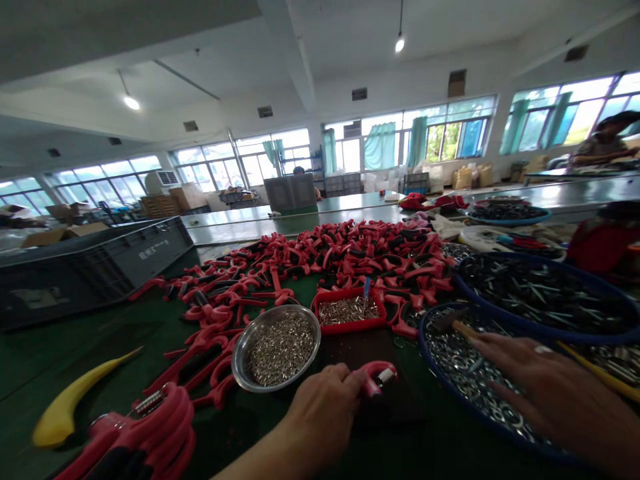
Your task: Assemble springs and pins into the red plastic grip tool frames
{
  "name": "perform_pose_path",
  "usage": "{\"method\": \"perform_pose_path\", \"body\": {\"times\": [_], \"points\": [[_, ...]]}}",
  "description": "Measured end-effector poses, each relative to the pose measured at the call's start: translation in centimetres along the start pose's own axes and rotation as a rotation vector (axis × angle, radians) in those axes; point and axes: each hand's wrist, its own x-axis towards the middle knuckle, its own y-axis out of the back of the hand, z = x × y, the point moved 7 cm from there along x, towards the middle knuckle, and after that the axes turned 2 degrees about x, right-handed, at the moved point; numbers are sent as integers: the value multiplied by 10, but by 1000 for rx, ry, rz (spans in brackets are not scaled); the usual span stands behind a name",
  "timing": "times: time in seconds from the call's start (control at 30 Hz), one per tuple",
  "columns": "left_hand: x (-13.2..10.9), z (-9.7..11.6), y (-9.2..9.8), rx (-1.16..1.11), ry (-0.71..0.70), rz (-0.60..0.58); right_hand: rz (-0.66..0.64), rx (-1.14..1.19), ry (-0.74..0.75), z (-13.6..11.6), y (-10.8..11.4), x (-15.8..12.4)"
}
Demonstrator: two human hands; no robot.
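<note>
My left hand (320, 407) is shut around a red plastic handle (373, 377) with a small metal-ribbed head (386, 375). Just left of it stands a steel bowl (244, 360) of small metal ferrules. Behind the bowl, a red tray (320, 313) holds metal pins, and a heap of red-and-black handles (320, 260) spreads beyond. My right hand (550, 380) lies flat with fingers apart, above a blue-rimmed tray (450, 387) of steel washers. A hammer (445, 321) lies on the washers, its yellow handle passing under my right hand.
A stack of red handles (150, 427) and a yellow curved piece (70, 400) lie at lower left. A blue tray (545, 297) of dark metal parts sits at right. A grey crate (95, 267) stands left. A co-worker (605, 143) sits at the far right.
</note>
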Motion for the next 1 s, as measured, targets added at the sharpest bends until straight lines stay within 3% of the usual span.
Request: {"method": "perform_pose_path", "body": {"times": [0.1, 0.17, 0.23, 0.33, 0.43, 0.53, 0.6, 0.73, 0.87, 1.0], "points": [[2, 4, 18, -341, -19, -104, -318, 292, 86, -76, -29, 38], [7, 0, 13, -677, 6, -247, -396, 525, 97, -107, -41, 60], [11, -12, -5, -986, 121, -358, -464, 688, 35, -114, -59, 78], [17, -35, -37, -1177, 293, -356, -582, 833, -59, -105, -96, 91], [19, -53, -45, -859, 340, -146, -612, 863, -94, -98, -126, 95], [13, -51, -24, -362, 321, 122, -600, 833, -131, -94, -142, 94], [8, -45, -15, -221, 312, 197, -591, 788, -143, -91, -144, 94], [4, -43, -10, -159, 347, 257, -487, 622, -175, -72, -137, 114], [9, -45, -17, -176, 324, 189, -302, 382, -301, -45, -134, 154], [11, -49, -21, -229, 308, 166, -285, 205, -423, -31, -148, 186]]}}
